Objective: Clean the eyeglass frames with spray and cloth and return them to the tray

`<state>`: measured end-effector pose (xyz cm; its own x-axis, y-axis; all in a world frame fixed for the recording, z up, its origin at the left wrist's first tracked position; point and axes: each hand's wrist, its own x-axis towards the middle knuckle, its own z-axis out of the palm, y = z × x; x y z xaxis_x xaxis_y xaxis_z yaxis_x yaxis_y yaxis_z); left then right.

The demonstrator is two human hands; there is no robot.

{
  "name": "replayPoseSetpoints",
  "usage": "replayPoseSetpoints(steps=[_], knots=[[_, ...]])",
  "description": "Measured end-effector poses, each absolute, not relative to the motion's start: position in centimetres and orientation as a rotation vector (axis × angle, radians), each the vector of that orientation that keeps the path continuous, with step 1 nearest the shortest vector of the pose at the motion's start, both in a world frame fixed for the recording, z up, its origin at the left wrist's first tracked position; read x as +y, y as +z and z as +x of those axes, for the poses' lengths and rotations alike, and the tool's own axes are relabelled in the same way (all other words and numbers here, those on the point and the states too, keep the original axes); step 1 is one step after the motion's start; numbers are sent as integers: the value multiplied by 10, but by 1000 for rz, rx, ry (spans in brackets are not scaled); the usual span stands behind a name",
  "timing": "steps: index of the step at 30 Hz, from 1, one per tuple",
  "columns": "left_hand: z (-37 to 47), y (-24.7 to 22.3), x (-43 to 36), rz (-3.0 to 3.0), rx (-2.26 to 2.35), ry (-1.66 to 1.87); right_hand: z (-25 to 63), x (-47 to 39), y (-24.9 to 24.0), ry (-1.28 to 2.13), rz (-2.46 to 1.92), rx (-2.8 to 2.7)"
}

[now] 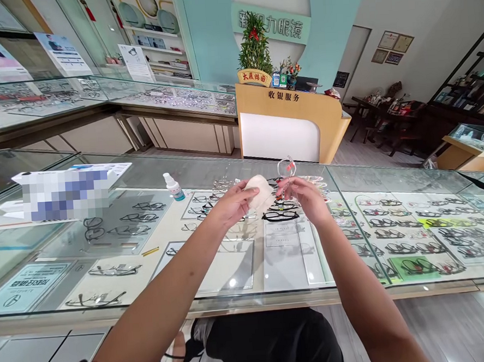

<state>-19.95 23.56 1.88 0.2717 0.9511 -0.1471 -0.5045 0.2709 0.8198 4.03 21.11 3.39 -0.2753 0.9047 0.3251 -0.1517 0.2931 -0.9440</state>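
Observation:
My left hand (235,202) is closed on a pale cloth (260,193), pinched between thumb and fingers above the glass counter. Close to its right, my right hand (304,196) grips a pair of clear-framed eyeglasses (286,167), one round lens standing up above the fingers with a red mark on it. The cloth and the glasses are near each other; whether they touch I cannot tell. Under both hands, rows of eyeglass frames lie inside the display case, among them a black pair (280,216).
On the glass counter (231,280) stands a small spray bottle (173,187) with a blue-green base. A stack of papers (70,191), partly blurred out, lies at the left. Beyond the counter are a wooden cashier desk (290,96) and more display cases (179,100).

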Motion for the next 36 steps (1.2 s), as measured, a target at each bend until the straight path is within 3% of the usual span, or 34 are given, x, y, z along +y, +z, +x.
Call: replayPoseSetpoints(steps=[16,32,36], knots=[[-199,24,233,824,490,1268,27,207,30,1374,-727,-1654],[-188,14,227,1124,728,1343,11,199,26,1472,-731,-1676],[-188,17,224,1058,681,1203,10,199,24,1491,-710,-1688]])
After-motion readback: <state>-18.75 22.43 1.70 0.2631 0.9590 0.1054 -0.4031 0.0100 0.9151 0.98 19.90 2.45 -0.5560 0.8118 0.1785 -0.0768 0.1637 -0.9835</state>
